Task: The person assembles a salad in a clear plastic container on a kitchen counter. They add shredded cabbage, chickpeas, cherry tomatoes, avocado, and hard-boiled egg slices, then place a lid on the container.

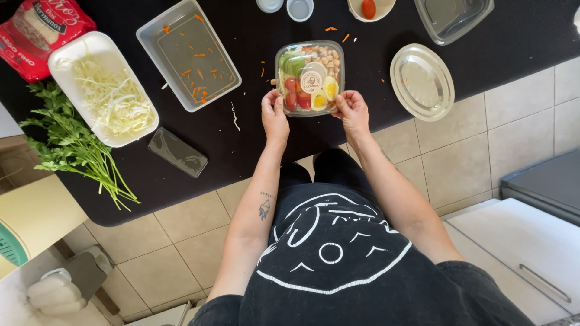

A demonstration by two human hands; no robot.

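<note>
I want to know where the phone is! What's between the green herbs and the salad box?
In the head view, a dark phone lies on the black counter between herbs and salad box.

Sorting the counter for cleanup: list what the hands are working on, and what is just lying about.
In hand: salad box, left hand, right hand.
Lying about: cabbage tray, parsley, phone, clear oval lid, carrot-flecked tub.
</note>
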